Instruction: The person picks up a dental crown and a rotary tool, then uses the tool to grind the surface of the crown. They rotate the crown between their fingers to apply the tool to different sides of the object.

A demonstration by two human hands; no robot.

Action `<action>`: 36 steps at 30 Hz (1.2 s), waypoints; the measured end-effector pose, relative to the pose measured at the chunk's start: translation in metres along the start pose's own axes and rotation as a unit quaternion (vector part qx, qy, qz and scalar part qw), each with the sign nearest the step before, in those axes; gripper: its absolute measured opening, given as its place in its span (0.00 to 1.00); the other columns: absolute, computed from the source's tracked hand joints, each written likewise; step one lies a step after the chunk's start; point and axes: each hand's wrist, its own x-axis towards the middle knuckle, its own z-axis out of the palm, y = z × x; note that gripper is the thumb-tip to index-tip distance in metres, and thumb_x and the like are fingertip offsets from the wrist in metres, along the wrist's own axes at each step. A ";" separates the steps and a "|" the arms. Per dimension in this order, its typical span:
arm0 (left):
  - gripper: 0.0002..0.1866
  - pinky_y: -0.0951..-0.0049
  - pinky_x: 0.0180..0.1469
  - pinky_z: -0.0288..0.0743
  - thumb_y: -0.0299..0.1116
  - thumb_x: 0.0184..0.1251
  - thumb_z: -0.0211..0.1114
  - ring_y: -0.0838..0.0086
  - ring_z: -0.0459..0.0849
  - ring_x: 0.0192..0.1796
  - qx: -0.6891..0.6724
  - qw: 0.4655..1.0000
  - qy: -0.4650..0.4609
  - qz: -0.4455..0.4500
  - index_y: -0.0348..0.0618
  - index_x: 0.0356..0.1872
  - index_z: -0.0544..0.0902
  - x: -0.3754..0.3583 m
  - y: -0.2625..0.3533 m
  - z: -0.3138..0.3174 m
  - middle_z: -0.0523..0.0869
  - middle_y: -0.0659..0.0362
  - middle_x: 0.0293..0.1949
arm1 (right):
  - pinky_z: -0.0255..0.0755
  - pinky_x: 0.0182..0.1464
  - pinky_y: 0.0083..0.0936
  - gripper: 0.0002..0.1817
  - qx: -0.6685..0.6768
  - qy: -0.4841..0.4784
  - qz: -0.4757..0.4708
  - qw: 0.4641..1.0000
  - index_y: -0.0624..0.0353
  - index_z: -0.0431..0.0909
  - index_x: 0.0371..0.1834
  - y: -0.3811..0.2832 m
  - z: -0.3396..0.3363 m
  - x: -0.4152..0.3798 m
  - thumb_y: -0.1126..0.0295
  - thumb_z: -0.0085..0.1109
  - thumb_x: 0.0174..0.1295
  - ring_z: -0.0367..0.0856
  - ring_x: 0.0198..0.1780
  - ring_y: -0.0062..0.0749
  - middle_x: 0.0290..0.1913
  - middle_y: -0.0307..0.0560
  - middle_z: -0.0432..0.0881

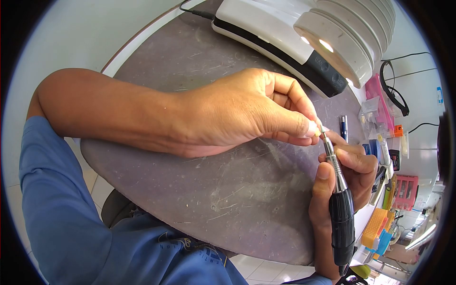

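The person leans over a scratched grey work mat [213,190], both hands meeting at its right edge. The right hand [346,180] is wrapped around a rotary handpiece [338,199], thumb pressed on its left side and fingers curled behind the metal neck. The tool's long axis runs nearly upright in the view, black ribbed grip low near the wrist, silver nose pointing up and slightly left, away from the person. Its tip sits against a small pale piece [314,129], too small to identify, pinched between thumb and fingertips of the left hand [247,109], which is closed on it with the forearm lying across the mat. Behind them stands a white lamp unit [304,33] with lights on. A dark pen [343,127] lies just right of the hands, and coloured plastic boxes [380,228] crowd the bench beyond.
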 end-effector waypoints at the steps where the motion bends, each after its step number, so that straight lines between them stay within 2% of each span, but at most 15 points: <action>1: 0.08 0.75 0.56 0.74 0.25 0.63 0.62 0.73 0.79 0.51 -0.002 1.000 -0.002 0.002 0.36 0.41 0.75 0.000 0.000 0.000 0.81 0.53 0.45 | 0.74 0.50 0.31 0.19 0.000 0.000 0.000 1.000 0.60 0.64 0.43 -0.001 -0.001 0.000 0.76 0.65 0.54 0.79 0.51 0.51 0.38 0.49 0.74; 4: 0.07 0.75 0.56 0.74 0.25 0.63 0.62 0.73 0.80 0.51 -0.002 1.000 0.000 0.002 0.37 0.41 0.75 0.001 -0.001 -0.001 0.81 0.53 0.45 | 0.74 0.51 0.32 0.19 0.001 -0.019 0.005 1.000 0.60 0.64 0.43 -0.003 -0.001 0.000 0.76 0.65 0.54 0.79 0.51 0.51 0.38 0.49 0.74; 7: 0.07 0.76 0.56 0.74 0.25 0.63 0.62 0.73 0.80 0.51 0.000 1.000 0.000 0.001 0.37 0.41 0.75 0.001 -0.001 -0.001 0.81 0.52 0.45 | 0.73 0.52 0.33 0.19 -0.012 0.008 0.016 1.000 0.59 0.64 0.43 -0.003 0.000 0.000 0.76 0.65 0.54 0.79 0.51 0.51 0.37 0.48 0.74; 9: 0.07 0.76 0.56 0.74 0.25 0.63 0.62 0.73 0.80 0.51 0.002 1.000 0.001 0.002 0.37 0.40 0.75 0.001 -0.001 -0.001 0.81 0.52 0.45 | 0.73 0.51 0.31 0.19 -0.004 -0.013 0.016 1.000 0.59 0.64 0.44 -0.003 -0.002 0.000 0.75 0.65 0.54 0.79 0.52 0.50 0.37 0.49 0.74; 16: 0.07 0.76 0.56 0.75 0.25 0.63 0.61 0.72 0.80 0.51 0.003 1.000 0.005 -0.001 0.37 0.41 0.75 0.000 0.001 0.000 0.81 0.52 0.46 | 0.73 0.48 0.26 0.19 -0.007 0.003 0.040 0.999 0.58 0.63 0.44 -0.005 -0.001 0.001 0.74 0.65 0.55 0.79 0.52 0.47 0.38 0.48 0.74; 18: 0.07 0.76 0.56 0.75 0.25 0.63 0.61 0.72 0.80 0.51 -0.001 1.000 0.004 -0.003 0.37 0.41 0.75 0.000 0.001 0.000 0.81 0.51 0.46 | 0.73 0.48 0.26 0.19 -0.010 0.007 0.013 1.000 0.59 0.63 0.44 -0.002 0.000 0.000 0.74 0.65 0.55 0.79 0.52 0.47 0.38 0.48 0.73; 22: 0.07 0.76 0.56 0.75 0.24 0.63 0.61 0.72 0.80 0.51 -0.007 1.000 0.007 -0.004 0.37 0.40 0.75 0.000 0.001 0.001 0.81 0.51 0.45 | 0.74 0.47 0.27 0.19 -0.010 0.013 0.018 1.000 0.60 0.63 0.44 -0.003 0.000 -0.001 0.75 0.65 0.55 0.79 0.52 0.48 0.37 0.48 0.73; 28: 0.07 0.76 0.56 0.75 0.24 0.63 0.61 0.72 0.80 0.51 0.003 1.000 0.013 -0.009 0.37 0.40 0.75 0.000 0.002 0.002 0.81 0.51 0.45 | 0.75 0.49 0.31 0.19 -0.002 -0.019 -0.017 1.000 0.60 0.65 0.43 0.000 -0.001 0.000 0.77 0.65 0.53 0.80 0.50 0.50 0.37 0.48 0.73; 31: 0.07 0.76 0.56 0.75 0.24 0.63 0.61 0.72 0.80 0.50 -0.005 1.000 0.006 -0.004 0.37 0.40 0.75 0.000 0.001 0.000 0.81 0.51 0.45 | 0.75 0.49 0.31 0.19 -0.015 0.010 -0.010 1.000 0.60 0.64 0.43 0.000 0.000 0.000 0.78 0.65 0.53 0.80 0.49 0.50 0.37 0.48 0.74; 34: 0.07 0.76 0.55 0.75 0.25 0.63 0.62 0.73 0.80 0.50 -0.002 1.000 0.004 0.000 0.37 0.40 0.75 0.000 0.000 -0.001 0.81 0.52 0.45 | 0.75 0.48 0.31 0.19 -0.010 -0.043 -0.026 0.999 0.60 0.64 0.43 -0.003 -0.002 0.001 0.77 0.66 0.53 0.80 0.50 0.50 0.37 0.48 0.74; 36: 0.07 0.76 0.55 0.75 0.25 0.63 0.62 0.73 0.80 0.50 -0.001 1.000 0.005 0.002 0.37 0.40 0.75 0.000 0.000 0.000 0.81 0.52 0.45 | 0.75 0.49 0.31 0.20 0.007 0.008 0.012 1.000 0.60 0.64 0.43 -0.003 0.000 -0.001 0.76 0.66 0.53 0.79 0.51 0.50 0.38 0.48 0.74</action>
